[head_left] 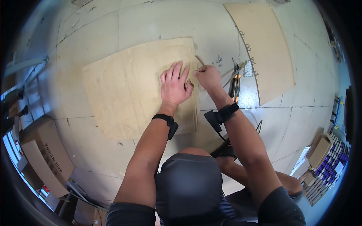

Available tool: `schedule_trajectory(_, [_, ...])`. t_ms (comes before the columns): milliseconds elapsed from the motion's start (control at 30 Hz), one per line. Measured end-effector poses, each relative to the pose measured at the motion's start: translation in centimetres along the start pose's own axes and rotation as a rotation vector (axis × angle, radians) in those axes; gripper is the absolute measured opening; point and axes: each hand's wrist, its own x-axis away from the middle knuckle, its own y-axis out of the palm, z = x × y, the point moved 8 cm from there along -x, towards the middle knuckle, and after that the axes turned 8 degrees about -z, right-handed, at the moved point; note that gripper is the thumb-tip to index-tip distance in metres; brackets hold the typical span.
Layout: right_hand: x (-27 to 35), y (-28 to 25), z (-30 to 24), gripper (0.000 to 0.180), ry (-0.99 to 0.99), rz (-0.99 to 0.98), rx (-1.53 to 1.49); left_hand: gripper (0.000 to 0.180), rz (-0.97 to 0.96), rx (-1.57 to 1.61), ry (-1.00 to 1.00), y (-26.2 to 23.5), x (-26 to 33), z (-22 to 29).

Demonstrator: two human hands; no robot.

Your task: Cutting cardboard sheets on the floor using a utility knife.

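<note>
Frame ctr: L hand (175, 86), fingers spread flat on cardboard (124, 84); R hand (208, 78), fingertips pinching thin strip (200, 60) (looks flimsy) near cardboard's edge; uneven pull might snap strip.

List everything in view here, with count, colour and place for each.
large sheet: one, tan, flat on floor, centre
second sheet: one, tan, upper right
thin strip: one, brown, at right fingertips
hand tool: count unclear, orange-black, between sheets
open carton: one, brown, left
stacked items: many, purple and white, far right
floor: one, pale, beneath
wrist devices: two, black, one per forearm
left hand: one, bare, spread on large sheet
right hand: one, bare, curled by its right edge, grip unclear
</note>
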Motion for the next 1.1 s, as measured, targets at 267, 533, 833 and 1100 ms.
schedule_trajectory(267, [0.5, -0.2, 0.7, 0.023, 0.082, 0.079, -0.173, 0.053, 0.007, 0.001, 0.003, 0.0, 0.0, 0.1])
schedule_trajectory(533, [4.7, -0.8, -2.0, 0.003, -0.483, 0.439, 0.084, 0.052, -0.001, -0.001, -0.004, 0.0, 0.1, -0.1])
schedule_trajectory(833, [5.4, -12.9, 3.1, 0.016, -0.218, 0.421, -0.269, 0.051, -0.001, -0.008, 0.013, -0.9, 0.3, 0.1])
schedule_trajectory(1100, [8.0, -17.3, 14.8, 0.034, 0.369, 0.514, 0.208, 0.051, -0.034, -0.055, -0.006, -0.4, 0.7, 0.1])
